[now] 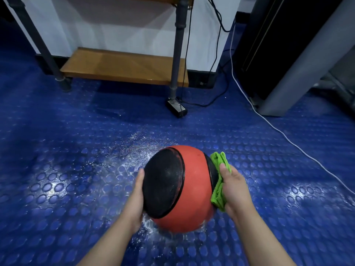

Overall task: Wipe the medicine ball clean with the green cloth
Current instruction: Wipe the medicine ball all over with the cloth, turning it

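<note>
A red medicine ball with black panels sits low in the middle of the view, above a wet patch of blue floor. My left hand lies flat against the ball's left side on the black panel. My right hand presses a folded green cloth against the ball's right side, with the thumb on top of the cloth. The cloth sticks out above and below the hand. The fingers behind the cloth are hidden.
The blue studded floor is wet and shiny around the ball. A wooden low shelf on dark metal legs stands behind. Black cables and a white cable run along the floor on the right, beside a grey and black machine.
</note>
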Motion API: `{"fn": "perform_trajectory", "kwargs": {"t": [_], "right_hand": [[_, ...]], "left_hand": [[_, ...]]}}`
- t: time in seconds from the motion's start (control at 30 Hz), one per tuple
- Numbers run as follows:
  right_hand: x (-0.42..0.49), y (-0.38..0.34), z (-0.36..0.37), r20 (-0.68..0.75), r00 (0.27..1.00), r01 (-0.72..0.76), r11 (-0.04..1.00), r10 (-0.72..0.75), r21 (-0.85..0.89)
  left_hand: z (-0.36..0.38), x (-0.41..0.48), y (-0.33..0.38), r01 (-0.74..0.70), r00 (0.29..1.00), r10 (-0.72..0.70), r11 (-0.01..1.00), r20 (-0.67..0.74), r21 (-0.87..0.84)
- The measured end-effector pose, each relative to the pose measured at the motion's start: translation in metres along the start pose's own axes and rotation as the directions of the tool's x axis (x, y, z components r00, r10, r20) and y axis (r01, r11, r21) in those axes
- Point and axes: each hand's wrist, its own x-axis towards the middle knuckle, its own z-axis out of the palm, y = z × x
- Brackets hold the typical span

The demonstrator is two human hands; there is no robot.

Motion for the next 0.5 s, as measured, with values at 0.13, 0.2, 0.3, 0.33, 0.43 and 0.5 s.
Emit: {"fn": "perform_trajectory", "kwargs": {"t": [0.13,0.2,0.3,0.33,0.43,0.5], "right_hand": [[-0.008,-0.002,0.009,-0.004,0.998,0.061,0.994,-0.062,-0.093],[-0.012,-0.003,0.022,0.029,0.994,0.107,0.986,-0.104,-0.126],[-0.018,-0.009,0.043,0.078,0.991,0.113,0.988,-0.105,-0.104],[-0.021,-0.011,0.049,0.092,0.99,0.112,0.988,-0.103,-0.102],[-0.025,-0.014,0.06,0.138,0.985,0.114,0.99,-0.102,-0.083],[-0.026,-0.016,0.062,0.154,0.984,0.098,0.993,-0.088,-0.063]], "left_hand": [[-0.017,0.012,0.014,-0.11,0.935,0.231,0.91,-0.268,0.4],[-0.022,0.002,0.025,-0.255,0.848,0.442,0.824,-0.293,0.507],[-0.011,-0.028,0.041,-0.473,0.722,0.679,0.626,-0.135,0.62],[-0.004,-0.036,0.044,-0.513,0.691,0.721,0.544,-0.057,0.664],[0.011,-0.043,0.036,-0.516,0.653,0.745,0.308,0.135,0.799],[0.011,-0.038,0.031,-0.461,0.643,0.752,0.226,0.147,0.858]]}}
